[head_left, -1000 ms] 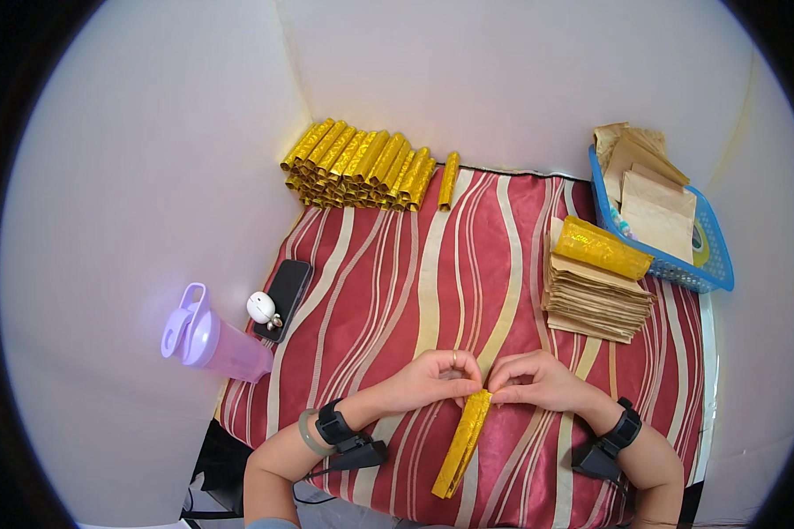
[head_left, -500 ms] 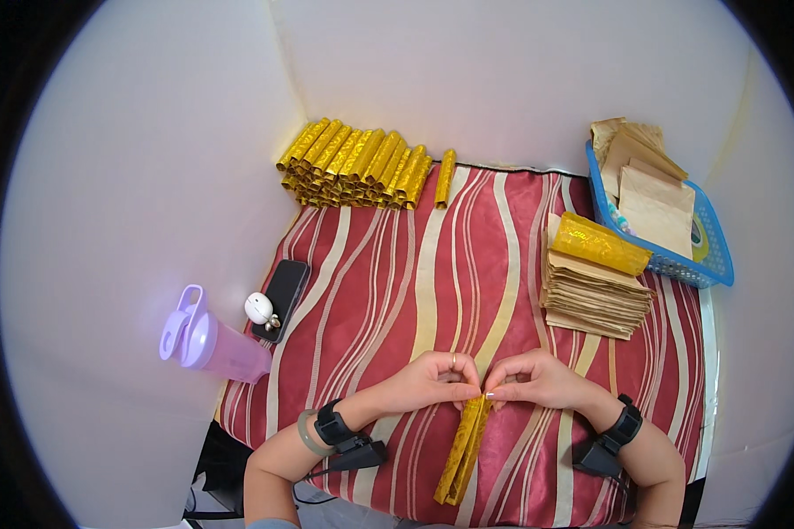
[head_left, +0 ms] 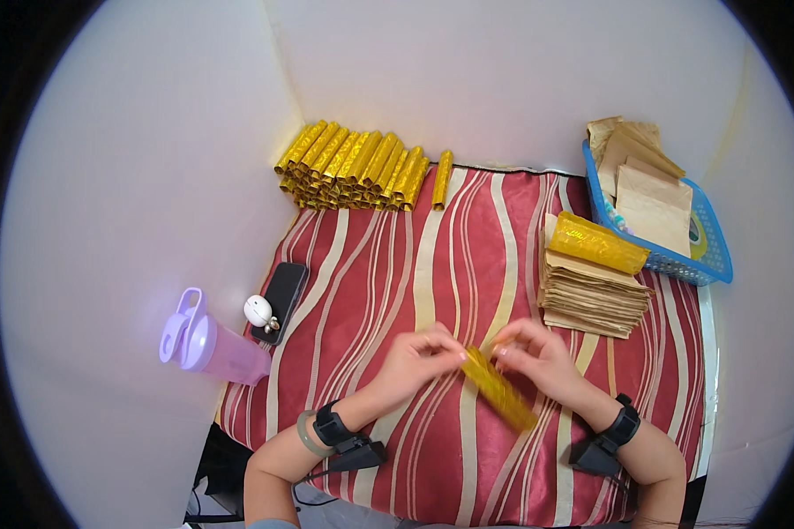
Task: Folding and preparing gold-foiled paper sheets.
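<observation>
A folded strip of shiny gold paper, blurred by motion, slants down to the right over the striped cloth. My left hand pinches its upper end between thumb and fingertips. Beside that same end is my right hand, its thumb and fingers bent toward each other; whether they grip the paper cannot be made out. Right of my hands lies a stack of brown paper sheets, topped by a flat gold sheet. At the far left, several gold paper tubes are piled up, with a single gold tube beside them.
On the left, a purple shaker bottle stands near a black phone with a white earphone case on it. A blue basket holding brown paper stands at the back right. White walls enclose the red striped cloth.
Both hands have moved up, away from the near edge. The gold strip's lower end has swung from the left over to the right, and my right hand has parted slightly from my left.
</observation>
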